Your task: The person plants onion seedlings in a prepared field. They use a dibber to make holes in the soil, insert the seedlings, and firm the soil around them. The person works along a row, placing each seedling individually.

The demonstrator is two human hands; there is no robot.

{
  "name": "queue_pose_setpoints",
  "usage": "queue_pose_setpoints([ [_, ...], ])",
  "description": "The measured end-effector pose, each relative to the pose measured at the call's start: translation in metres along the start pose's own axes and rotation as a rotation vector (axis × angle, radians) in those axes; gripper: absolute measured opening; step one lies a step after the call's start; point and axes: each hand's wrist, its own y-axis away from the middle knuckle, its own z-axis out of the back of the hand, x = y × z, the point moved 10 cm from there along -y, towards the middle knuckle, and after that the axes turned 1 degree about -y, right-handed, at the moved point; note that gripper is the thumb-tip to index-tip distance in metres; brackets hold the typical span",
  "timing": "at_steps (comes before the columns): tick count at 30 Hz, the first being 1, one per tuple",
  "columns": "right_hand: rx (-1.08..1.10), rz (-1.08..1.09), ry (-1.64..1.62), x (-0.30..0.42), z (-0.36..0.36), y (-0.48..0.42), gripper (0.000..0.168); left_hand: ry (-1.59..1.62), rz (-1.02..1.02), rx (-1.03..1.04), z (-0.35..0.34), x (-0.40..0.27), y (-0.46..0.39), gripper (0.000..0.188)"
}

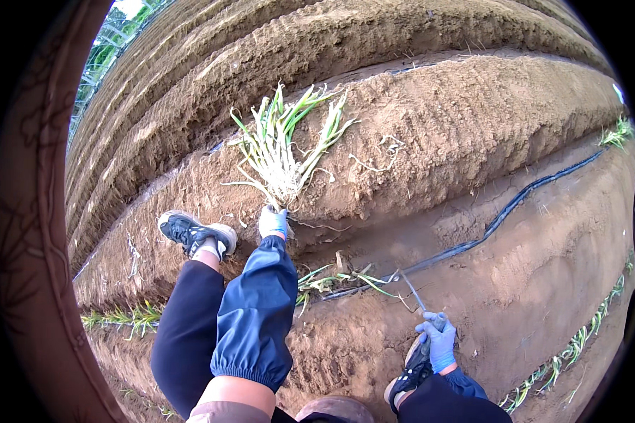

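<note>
My left hand (273, 222), in a light blue glove, is closed around the root end of a bunch of leafy green seedlings (280, 143), which look like onion or leek plants. Their pale stems and green leaves spread over the top of the soil ridge beyond the hand. My right hand (438, 338), gloved too, grips the handle of a thin-shafted hand tool (414, 292) above my right shoe. The tool's tip lies near a black drip hose and some loose leaves; its exact shape is unclear.
A black drip hose (487, 235) runs along the furrow between soil ridges (455, 106). Cut or loose green leaves (323, 285) lie in the furrow by a small stub. More plants (137, 320) are at left, and a leafy row (571, 349) curves at lower right. My shoes (198, 232) stand apart.
</note>
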Motion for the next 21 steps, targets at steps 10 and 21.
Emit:
queue_pose_setpoints([
  [10,0.037,0.01,-0.04,0.033,0.0,0.005,0.018,1.187,0.232,0.565,-0.07,-0.122,0.24,0.018],
  [21,-0.058,0.273,-0.047,0.085,0.038,0.012,0.027,0.594,-0.356,1.121,-0.084,-0.239,0.403,0.014],
])
